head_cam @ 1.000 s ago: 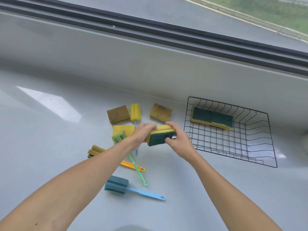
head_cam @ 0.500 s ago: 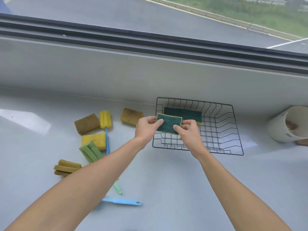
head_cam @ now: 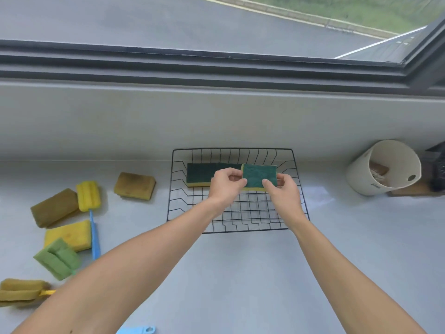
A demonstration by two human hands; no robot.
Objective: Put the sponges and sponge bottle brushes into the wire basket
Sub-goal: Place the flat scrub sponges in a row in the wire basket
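Both hands hold a green-and-yellow sponge [head_cam: 258,175] over the black wire basket [head_cam: 178,201]. My left hand [head_cam: 225,183] pinches its left edge and my right hand [head_cam: 281,191] grips its right lower corner. Another green-topped sponge [head_cam: 199,173] lies inside the basket at the back. On the counter to the left lie two brown sponges [head_cam: 134,186] [head_cam: 54,207], a yellow sponge [head_cam: 68,235], a yellow-headed brush [head_cam: 88,195] with a blue handle, a green-headed brush [head_cam: 57,257] and a brown-headed brush [head_cam: 20,291].
A white cup [head_cam: 382,167] lies tilted at the right by a wooden board [head_cam: 409,190]. A light blue brush handle [head_cam: 139,330] shows at the bottom edge. A raised sill and window frame run along the back.
Both hands have carried the sponge further right and deeper over the basket, beside the sponge lying there. The view has shifted right.
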